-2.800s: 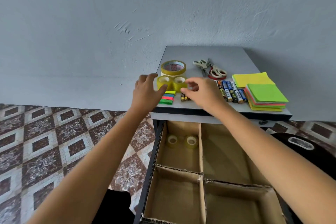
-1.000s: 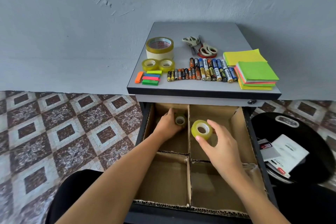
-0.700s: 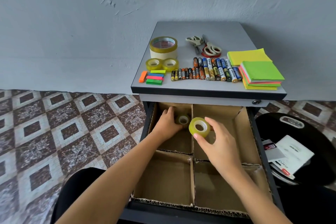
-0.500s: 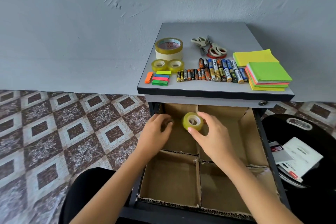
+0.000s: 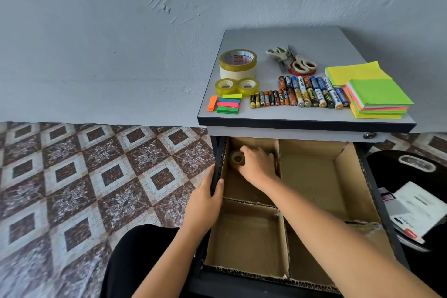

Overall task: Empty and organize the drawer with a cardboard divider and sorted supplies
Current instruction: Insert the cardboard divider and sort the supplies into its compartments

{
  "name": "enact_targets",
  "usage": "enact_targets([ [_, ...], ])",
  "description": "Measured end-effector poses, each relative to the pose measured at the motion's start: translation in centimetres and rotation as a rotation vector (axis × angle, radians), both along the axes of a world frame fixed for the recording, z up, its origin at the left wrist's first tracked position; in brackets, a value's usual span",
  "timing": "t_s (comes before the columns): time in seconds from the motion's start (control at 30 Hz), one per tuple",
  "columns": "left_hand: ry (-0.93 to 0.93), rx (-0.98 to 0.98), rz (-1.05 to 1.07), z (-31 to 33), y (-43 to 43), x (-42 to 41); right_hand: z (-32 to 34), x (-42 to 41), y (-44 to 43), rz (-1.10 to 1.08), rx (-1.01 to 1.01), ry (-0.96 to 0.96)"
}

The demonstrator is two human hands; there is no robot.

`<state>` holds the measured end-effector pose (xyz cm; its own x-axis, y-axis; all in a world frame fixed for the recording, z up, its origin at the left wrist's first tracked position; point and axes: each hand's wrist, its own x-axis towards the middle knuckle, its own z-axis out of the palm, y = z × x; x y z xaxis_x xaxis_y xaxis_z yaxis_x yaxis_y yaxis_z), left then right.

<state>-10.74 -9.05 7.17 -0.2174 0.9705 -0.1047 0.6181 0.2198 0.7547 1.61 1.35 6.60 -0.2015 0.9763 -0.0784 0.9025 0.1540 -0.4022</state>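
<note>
Right hand [image 5: 257, 164] is deep in the back-left cell of the drawer [image 5: 242, 283]. Its fingers curl beside a roll [image 5: 237, 159] of tape that stands on edge against the left wall, hole toward the camera. The fingertips touch it, but with the motion blur I cannot tell whether it is gripped or let go. Left hand [image 5: 205, 198] clamps the drawer's left side wall, thumb inside the rim and fingers outside, steadying it.

Head view, containers:
- Divider [image 5: 282, 237], cardboard, splits the drawer into four cells.
- Back-left cell: one roll in sight; anything more is hidden under the hand.
- Back-right, front-left and front-right cells: only cardboard shows.
- Black bag [image 5: 387, 172] on the floor right of the drawer, with papers [image 5: 416, 210] in its mouth.

Worktop [image 5: 254, 38] above carries:
- big tape [image 5: 238, 63]
- spare rolls [image 5: 237, 86], a pair just in front of the big tape
- flags [image 5: 228, 104]
- batteries [image 5: 300, 94], in a row
- scissors [image 5: 292, 61]
- notes [image 5: 372, 92], stacked at the right

Step, as I judge it: the drawer is emptied, the divider is in, and refilling has barely begun, with tape going in first. The next move calls for freeing the right hand without nudging the roll, which may trundle while it stands on edge. Then reach up for the spare rolls and pack them tight in the same cell.
</note>
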Motion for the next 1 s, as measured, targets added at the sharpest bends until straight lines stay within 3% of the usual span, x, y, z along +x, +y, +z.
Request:
enact_targets([
  [0.27,-0.02,0.017,0.024,0.1,-0.1,0.1,-0.9,-0.1,0.4,0.009,0.022,-0.165],
  [0.43,-0.018,0.02,0.02,0.1,-0.1,0.1,-0.7,0.1,0.3,0.02,0.036,-0.161],
  [0.7,0.059,0.055,-0.031,-0.2,0.7,-0.1,2.5,1.7,-1.8,0.091,0.073,0.08],
  [0.93,0.154,0.471,0.049,7.1,6.3,-1.1,10.8,4.5,-3.0,0.176,0.336,0.385],
  [1.0,0.258,0.483,-0.011,9.6,9.1,-1.4,13.2,4.6,-1.7,0.162,0.421,0.407],
])
